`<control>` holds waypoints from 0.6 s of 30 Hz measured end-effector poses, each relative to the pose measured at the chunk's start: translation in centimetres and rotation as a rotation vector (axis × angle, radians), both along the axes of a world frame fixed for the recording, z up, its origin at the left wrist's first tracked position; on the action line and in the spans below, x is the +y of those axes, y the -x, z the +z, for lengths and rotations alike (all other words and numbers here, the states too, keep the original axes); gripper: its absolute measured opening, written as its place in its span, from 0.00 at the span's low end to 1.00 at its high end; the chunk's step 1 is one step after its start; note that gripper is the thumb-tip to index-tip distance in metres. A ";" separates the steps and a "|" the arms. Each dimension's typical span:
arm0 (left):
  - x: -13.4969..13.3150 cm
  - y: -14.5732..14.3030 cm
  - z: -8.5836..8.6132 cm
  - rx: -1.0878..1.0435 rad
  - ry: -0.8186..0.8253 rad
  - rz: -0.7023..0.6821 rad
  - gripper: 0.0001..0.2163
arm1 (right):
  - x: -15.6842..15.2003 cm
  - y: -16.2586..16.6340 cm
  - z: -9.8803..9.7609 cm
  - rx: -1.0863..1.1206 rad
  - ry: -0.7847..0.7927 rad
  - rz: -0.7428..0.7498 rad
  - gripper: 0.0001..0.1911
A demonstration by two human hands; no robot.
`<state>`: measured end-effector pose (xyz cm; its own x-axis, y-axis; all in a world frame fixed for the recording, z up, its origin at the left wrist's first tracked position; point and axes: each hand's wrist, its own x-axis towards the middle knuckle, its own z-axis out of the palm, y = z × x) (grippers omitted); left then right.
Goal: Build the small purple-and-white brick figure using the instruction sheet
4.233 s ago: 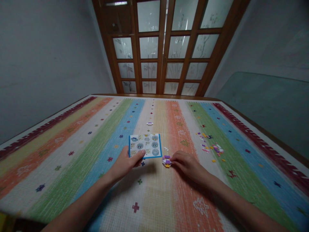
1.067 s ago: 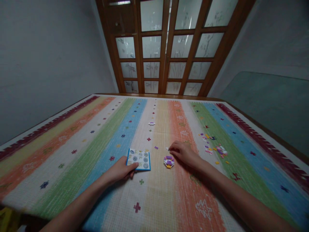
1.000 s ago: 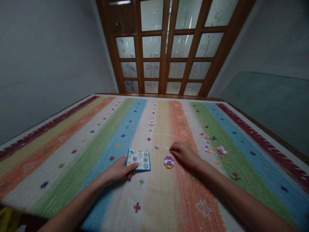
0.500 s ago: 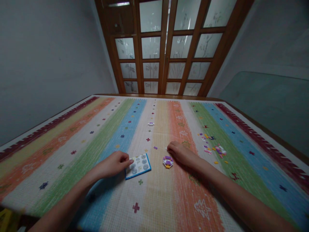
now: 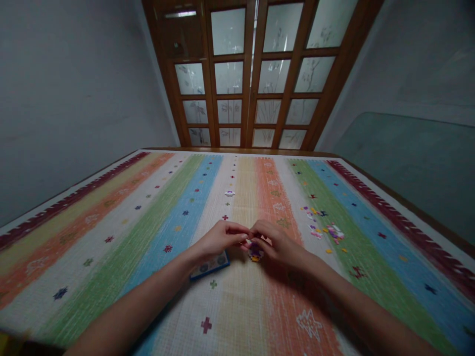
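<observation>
My left hand (image 5: 222,237) and my right hand (image 5: 276,242) meet in the middle of the table, fingertips pinched together. Between them is a tiny, pale toy brick, mostly hidden by the fingers. Just below the fingertips lies a round piece built of toy bricks (image 5: 256,255) in white, purple and orange, partly covered by my right hand. A blue-edged instruction booklet (image 5: 211,267) with round grey pictures lies under my left hand and wrist, which hide much of it.
Loose toy bricks (image 5: 336,232) in pink, white, purple and orange lie scattered to the right. Farther off sits a small white and purple brick piece (image 5: 229,193). A striped cloth (image 5: 230,316) covers the table. Wooden doors with glass panes (image 5: 230,79) stand beyond.
My left hand has left the booklet's edge and moved right to meet my right hand. My right hand has shifted slightly down, over the round piece. The small purple brick is now out of sight.
</observation>
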<state>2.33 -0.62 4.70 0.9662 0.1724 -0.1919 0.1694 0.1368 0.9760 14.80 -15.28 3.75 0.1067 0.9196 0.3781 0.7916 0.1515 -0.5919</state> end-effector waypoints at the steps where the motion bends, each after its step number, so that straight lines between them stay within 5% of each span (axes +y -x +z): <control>1: -0.2 -0.1 -0.1 -0.004 0.018 -0.012 0.07 | 0.0 0.1 -0.1 0.002 -0.007 0.001 0.06; 9: -0.6 0.0 -1.5 -0.010 0.043 0.045 0.07 | -0.4 0.4 -1.0 0.030 -0.066 -0.061 0.05; 18: -1.5 0.4 -3.5 -0.136 -0.480 0.110 0.03 | -2.8 0.7 -2.2 0.047 0.109 -0.129 0.05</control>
